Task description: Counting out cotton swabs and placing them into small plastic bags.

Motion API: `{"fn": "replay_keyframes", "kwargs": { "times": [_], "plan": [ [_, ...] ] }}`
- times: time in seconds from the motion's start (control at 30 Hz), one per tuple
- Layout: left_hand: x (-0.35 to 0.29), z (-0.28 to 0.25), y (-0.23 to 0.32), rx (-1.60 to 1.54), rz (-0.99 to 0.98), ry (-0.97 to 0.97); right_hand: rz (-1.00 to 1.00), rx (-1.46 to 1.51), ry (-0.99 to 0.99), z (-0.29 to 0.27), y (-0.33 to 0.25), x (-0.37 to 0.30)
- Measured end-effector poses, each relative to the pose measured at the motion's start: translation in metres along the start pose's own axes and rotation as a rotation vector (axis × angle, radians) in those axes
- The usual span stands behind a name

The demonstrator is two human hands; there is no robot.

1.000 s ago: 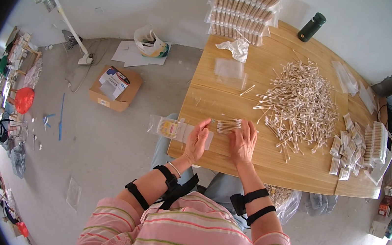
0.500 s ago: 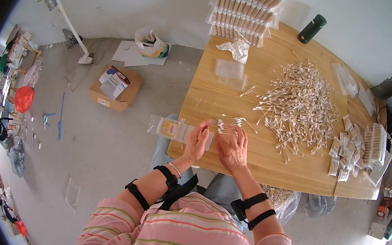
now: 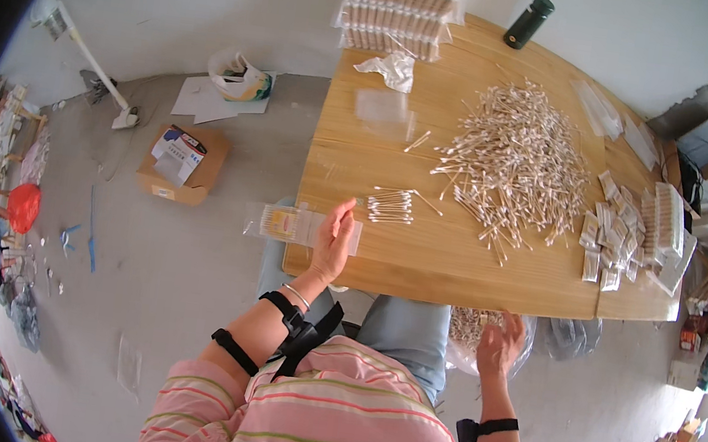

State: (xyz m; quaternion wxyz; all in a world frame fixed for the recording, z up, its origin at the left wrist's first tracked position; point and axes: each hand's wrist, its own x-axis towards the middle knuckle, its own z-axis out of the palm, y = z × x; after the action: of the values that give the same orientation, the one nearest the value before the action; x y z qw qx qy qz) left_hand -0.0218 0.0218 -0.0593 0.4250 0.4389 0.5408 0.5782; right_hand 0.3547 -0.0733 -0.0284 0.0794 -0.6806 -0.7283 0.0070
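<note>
My left hand [image 3: 333,241] rests on its edge at the table's front left corner, fingers stretched out, over a clear plastic sleeve [image 3: 308,228]. Beside it, a packet of cotton swabs with a yellow label [image 3: 282,223] sticks out past the table edge. Just right of the left fingertips lies a small row of loose cotton swabs [image 3: 390,206]. Off the table's front edge, my right hand [image 3: 501,343] hangs with fingers apart and slightly bent, holding nothing that I can see. Close by it, below the tabletop, is a clear bag of cotton swabs [image 3: 467,327], partly hidden by the table.
A large heap of cotton swabs [image 3: 519,158] covers the middle of the wooden table [image 3: 419,270]. Small filled packets [image 3: 613,224] lie to the right. Stacked packs [image 3: 400,8] and a dark green bottle [image 3: 529,22] stand at the back. A cardboard box [image 3: 184,172] sits on the floor, left.
My right hand has left the row of swabs and moved right and toward me, past the table's front edge. The left hand stays by the sleeve. The whole view has shifted slightly.
</note>
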Motion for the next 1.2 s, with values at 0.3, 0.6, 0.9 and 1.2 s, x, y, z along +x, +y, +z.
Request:
{"fn": "replay_keyframes", "kwargs": {
  "times": [0.3,0.6,0.9,1.2],
  "plan": [
    [-0.002,0.004,0.000,-0.019,0.006,-0.014,-0.079,0.297,0.028,-0.008,-0.037,0.021],
    [-0.003,0.004,-0.005,0.036,-0.016,-0.074,-0.276,0.130,-0.320,0.010,-0.077,0.050],
    [0.045,0.029,0.021,0.693,0.377,-0.213,0.713,-0.074,-0.270,0.017,0.057,-0.073],
    [0.036,0.028,0.010,0.998,0.430,-0.434,0.082,0.588,0.154,-0.008,-0.065,0.078]
  ]
}}
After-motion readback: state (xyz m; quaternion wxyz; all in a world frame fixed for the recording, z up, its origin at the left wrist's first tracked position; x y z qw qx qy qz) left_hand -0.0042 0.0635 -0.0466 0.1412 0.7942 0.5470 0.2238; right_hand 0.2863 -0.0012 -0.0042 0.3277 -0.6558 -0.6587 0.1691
